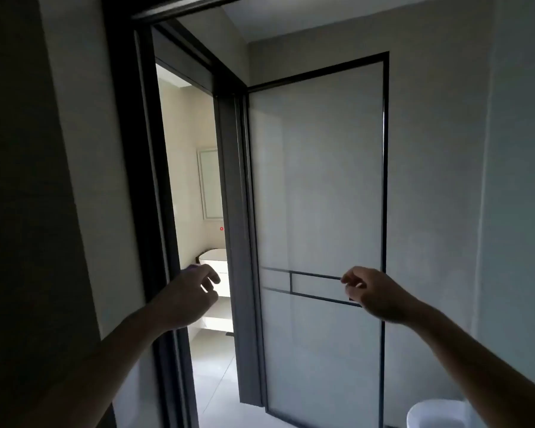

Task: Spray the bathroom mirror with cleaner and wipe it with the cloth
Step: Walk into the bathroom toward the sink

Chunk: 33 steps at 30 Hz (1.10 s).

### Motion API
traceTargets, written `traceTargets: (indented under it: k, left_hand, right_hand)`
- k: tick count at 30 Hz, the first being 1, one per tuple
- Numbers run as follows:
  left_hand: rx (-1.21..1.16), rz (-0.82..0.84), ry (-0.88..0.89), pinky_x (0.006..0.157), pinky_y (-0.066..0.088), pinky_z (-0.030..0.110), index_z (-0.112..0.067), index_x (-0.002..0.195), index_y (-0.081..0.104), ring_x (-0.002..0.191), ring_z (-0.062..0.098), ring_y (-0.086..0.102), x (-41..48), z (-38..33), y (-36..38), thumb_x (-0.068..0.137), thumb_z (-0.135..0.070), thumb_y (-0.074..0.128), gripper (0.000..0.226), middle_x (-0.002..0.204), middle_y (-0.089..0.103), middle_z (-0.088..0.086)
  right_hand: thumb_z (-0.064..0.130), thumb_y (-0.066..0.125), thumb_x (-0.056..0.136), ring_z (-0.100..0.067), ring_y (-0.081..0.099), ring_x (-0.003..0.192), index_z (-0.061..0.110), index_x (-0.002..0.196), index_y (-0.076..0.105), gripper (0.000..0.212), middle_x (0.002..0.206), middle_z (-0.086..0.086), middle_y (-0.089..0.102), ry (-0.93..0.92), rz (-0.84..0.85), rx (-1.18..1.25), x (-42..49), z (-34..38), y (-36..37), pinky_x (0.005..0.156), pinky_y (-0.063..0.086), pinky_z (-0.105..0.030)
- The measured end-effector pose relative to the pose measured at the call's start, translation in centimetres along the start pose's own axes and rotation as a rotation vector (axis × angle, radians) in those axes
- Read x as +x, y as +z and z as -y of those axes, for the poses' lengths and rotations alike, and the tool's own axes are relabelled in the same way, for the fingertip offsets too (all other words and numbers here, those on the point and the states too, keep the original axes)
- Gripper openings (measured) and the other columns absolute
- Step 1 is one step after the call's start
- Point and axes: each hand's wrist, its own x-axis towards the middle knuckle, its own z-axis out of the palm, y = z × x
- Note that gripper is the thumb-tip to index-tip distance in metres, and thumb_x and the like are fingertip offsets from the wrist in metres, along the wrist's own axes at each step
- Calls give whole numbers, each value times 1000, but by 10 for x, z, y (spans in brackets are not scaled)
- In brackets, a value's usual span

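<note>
Both the left hand [192, 299] and right hand [374, 293] hover loosely curled, empty, by the door [315, 180].

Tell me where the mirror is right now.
Head view, left of centre: the mirror hangs on the lit far wall through the doorway gap, above the white basin, its right edge hidden by the door.

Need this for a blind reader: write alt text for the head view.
The left hand and right hand, both empty, reach toward a partly open frosted door in a dim hallway. Through the gap, a lit bathroom shows a mirror on the wall above a white basin.
</note>
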Motion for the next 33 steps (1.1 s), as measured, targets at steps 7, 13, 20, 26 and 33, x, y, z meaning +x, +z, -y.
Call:
traceTargets:
  k: [7,13,20,26,33]
  left_hand:
    - [-7,77,-108,66,45,27,-26,110,56,82,12,61,56,35,27,91,-13,62,24,106,59,-5]
    - [221,104,-64,75,43,27,-21,126,52,91,13,56,128,35,58,92,-17,61,36,113,55,-6]
    - [207,95,-73,85,57,36,-20,125,56,98,19,63,206,32,88,93,-15,64,33,114,63,1]
    - [186,78,-107,66,46,18,-11,127,59,90,14,60,257,41,95,95,-10,62,31,109,61,1]
    - [207,116,-127,66,47,24,-17,123,60,83,13,60,333,71,134,95,-13,61,28,105,65,-1]
  right_hand:
    - [20,66,95,-16,61,105,17,120,60,25,114,1,63,136,90,-32,31,-65,34,88,48,-26]
    - [25,60,96,-14,63,94,20,108,65,14,102,4,68,113,164,-55,112,-79,23,79,49,-26]
    - [24,56,98,-21,64,98,14,108,69,19,104,-5,71,55,238,-64,221,-76,26,88,49,-33]
    - [23,57,98,-14,69,80,14,103,67,14,98,-2,72,60,417,3,292,-83,49,67,49,-28]
    - [23,62,95,-20,64,90,12,100,71,15,96,-4,73,14,380,32,370,-99,86,88,52,-36]
